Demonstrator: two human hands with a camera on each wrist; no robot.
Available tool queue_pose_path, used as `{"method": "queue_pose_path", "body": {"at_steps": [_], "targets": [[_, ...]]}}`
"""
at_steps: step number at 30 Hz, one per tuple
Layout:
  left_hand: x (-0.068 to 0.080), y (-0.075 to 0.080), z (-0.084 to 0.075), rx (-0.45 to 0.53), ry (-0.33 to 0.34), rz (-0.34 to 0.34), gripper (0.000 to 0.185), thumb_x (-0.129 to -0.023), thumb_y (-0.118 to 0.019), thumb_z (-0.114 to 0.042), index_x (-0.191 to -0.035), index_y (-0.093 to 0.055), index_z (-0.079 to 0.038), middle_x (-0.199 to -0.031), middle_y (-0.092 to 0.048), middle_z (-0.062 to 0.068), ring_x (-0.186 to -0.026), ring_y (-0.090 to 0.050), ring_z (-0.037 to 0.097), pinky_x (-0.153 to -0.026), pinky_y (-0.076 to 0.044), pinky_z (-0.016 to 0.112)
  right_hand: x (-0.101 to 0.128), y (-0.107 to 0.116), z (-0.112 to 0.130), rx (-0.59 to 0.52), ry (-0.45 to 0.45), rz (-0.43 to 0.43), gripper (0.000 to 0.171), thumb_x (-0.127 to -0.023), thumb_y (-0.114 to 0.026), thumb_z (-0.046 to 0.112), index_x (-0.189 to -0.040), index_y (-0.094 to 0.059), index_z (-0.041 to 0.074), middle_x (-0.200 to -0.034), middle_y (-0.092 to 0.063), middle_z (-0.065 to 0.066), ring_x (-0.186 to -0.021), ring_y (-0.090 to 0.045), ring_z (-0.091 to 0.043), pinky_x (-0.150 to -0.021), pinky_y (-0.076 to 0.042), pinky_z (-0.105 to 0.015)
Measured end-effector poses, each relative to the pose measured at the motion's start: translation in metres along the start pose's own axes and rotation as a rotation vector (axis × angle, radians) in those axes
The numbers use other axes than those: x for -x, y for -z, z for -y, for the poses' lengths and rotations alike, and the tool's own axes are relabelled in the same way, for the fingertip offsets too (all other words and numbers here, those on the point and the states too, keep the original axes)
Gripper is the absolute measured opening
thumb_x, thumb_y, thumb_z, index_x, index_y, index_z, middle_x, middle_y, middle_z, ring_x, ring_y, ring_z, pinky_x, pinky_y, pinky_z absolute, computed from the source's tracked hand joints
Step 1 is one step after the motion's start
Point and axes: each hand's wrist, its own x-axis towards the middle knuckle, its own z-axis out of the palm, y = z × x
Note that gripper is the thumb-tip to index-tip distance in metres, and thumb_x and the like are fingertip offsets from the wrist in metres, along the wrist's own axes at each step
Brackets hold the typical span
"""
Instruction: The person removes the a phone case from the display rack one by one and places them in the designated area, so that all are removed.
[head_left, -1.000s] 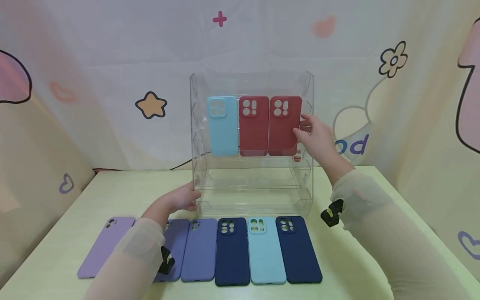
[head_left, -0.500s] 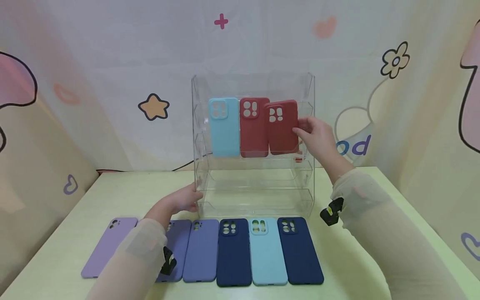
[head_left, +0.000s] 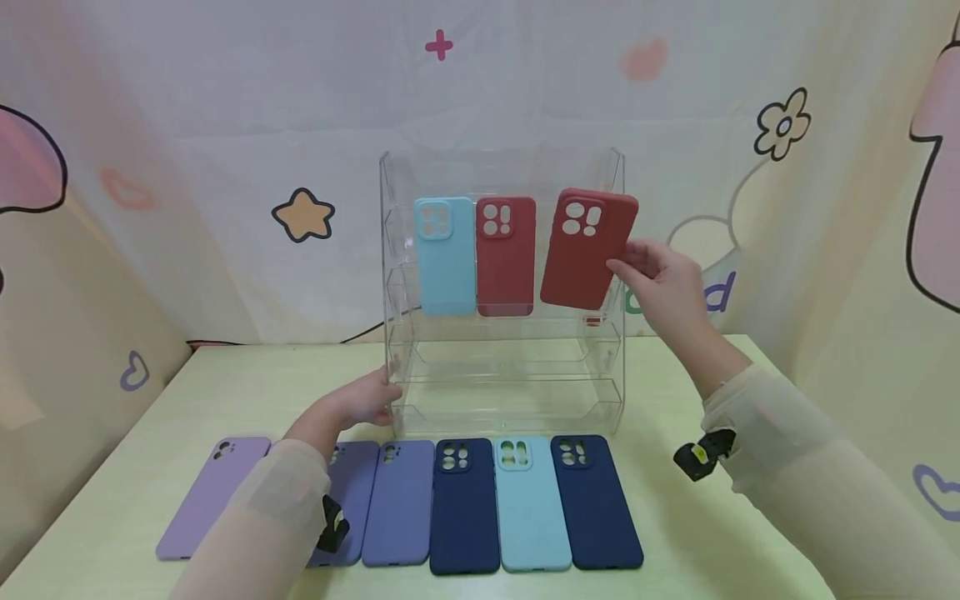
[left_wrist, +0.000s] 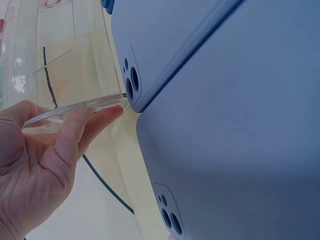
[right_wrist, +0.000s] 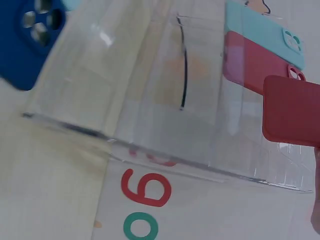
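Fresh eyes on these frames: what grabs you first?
First, the tilted red case in the right hand, up at the right side of the clear rack. Then the light blue case and second red case side by side on the rack, left of it. Below, a row of purple, navy and light blue cases lies on the table in front.

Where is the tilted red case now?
In the head view, the tilted red case is pinched in the right hand, overlapping the clear rack at its right side, right of the other red case.
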Motion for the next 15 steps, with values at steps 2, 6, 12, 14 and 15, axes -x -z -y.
{"method": "queue_pose_path", "body": {"at_steps": [2,6,12,14,15], "targets": [[0.001,0.001,0.000,-0.007,-0.007,0.000,0.067,-0.094,-0.033,-0.004,-0.149,0.006,-0.006,-0.146,-0.013,0.033,-0.053,-0.030,0.013,-0.058,-0.041,0.028,0.008,0.004,-0.004,0.022,-0.025,0.033,0.042,-0.088,-0.062,0.033,-0.121,-0.060,0.006,-0.108,-0.066,-0.013,-0.098,-0.062,-0.022,-0.086,-0.048,-0.037],[0.001,0.001,0.001,-0.007,-0.013,-0.003,0.068,-0.093,-0.034,-0.003,-0.149,0.006,-0.006,-0.146,-0.016,0.032,-0.049,-0.029,0.012,-0.056,-0.039,0.028,0.025,0.012,-0.016,0.044,-0.066,0.089,0.046,-0.089,-0.061,0.035,-0.123,-0.059,0.005,-0.110,-0.065,-0.016,-0.100,-0.061,-0.028,-0.086,-0.047,-0.043],[0.001,0.000,0.004,-0.009,-0.013,-0.003,0.068,-0.093,-0.034,-0.004,-0.149,0.006,-0.005,-0.147,-0.012,0.032,-0.054,-0.035,0.014,-0.058,-0.041,0.029,0.049,0.025,-0.037,0.072,-0.074,0.167,0.047,-0.090,-0.060,0.035,-0.123,-0.057,0.001,-0.107,-0.065,-0.017,-0.096,-0.063,-0.031,-0.076,-0.050,-0.027],[0.001,0.001,0.002,-0.008,-0.015,-0.004,0.069,-0.093,-0.034,-0.003,-0.149,0.006,-0.006,-0.147,-0.013,0.031,-0.054,-0.036,0.014,-0.057,-0.040,0.028,0.056,0.029,-0.042,0.082,-0.078,0.179,0.046,-0.090,-0.060,0.034,-0.122,-0.058,0.001,-0.106,-0.065,-0.017,-0.094,-0.063,-0.031,-0.072,-0.049,-0.022],[0.001,0.001,0.002,-0.011,-0.021,-0.001,0.069,-0.093,-0.034,-0.003,-0.149,0.006,-0.006,-0.147,-0.014,0.031,-0.051,-0.034,0.012,-0.056,-0.039,0.028,0.059,0.032,-0.044,0.089,-0.084,0.185,0.045,-0.090,-0.061,0.034,-0.121,-0.058,0.001,-0.105,-0.066,-0.018,-0.092,-0.063,-0.031,-0.071,-0.048,-0.021]]}}
